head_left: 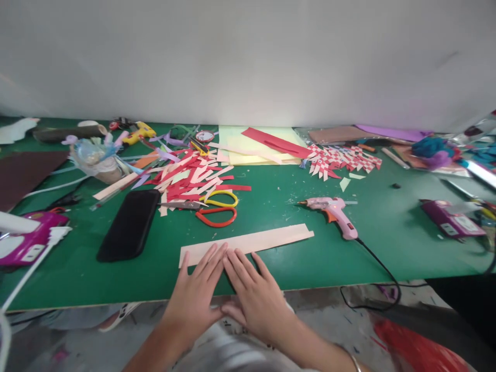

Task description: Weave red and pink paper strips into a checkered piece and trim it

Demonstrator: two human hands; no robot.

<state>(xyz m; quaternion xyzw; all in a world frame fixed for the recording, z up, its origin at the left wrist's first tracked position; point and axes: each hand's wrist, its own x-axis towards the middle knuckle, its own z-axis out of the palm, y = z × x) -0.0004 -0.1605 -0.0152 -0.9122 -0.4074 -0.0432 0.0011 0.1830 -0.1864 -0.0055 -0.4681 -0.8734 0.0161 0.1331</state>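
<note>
A long pale pink paper strip (267, 238) lies near the front edge of the green table. My left hand (197, 292) rests with spread fingers on its lower left part. Beside it, my right hand (256, 294) lies flat, fingertips at the strip's lower edge, the fingers apart. The two hands touch at the index fingers and thumbs. Just beyond the strip are scissors (217, 223) with one red and one yellow handle. A pink glue gun (337, 214) lies to the right of the strip, its black cord running off the table's front edge.
A black phone (129, 225) lies left of the scissors. Behind are a pile of red and pink paper strips (189, 178), yellow sheets (236, 144) and woven checkered pieces (341, 157). Purple power sockets (451, 219) (34, 240) sit at both sides.
</note>
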